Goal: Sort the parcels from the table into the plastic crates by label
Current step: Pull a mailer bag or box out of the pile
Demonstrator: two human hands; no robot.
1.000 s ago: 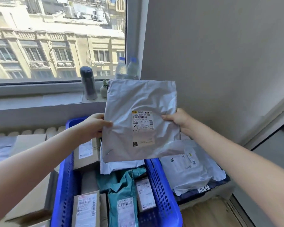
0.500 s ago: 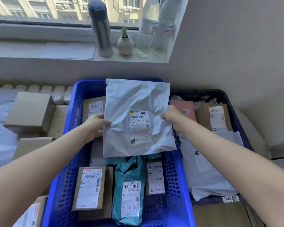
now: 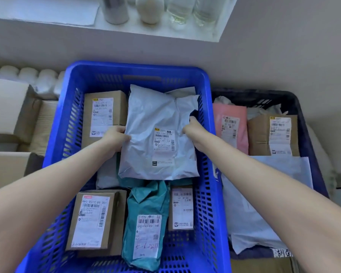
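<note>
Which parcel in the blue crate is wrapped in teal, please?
The crumpled bag at the crate's near middle; the rest are brown boxes or grey bags.

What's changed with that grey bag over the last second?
The grey bag went from being held up in front of the window down into the blue crate, over the parcels there. The left hand and right hand still grip its side edges; nothing was let go. The boxes and teal bag in that crate, and the black crate, lie as before.
</note>
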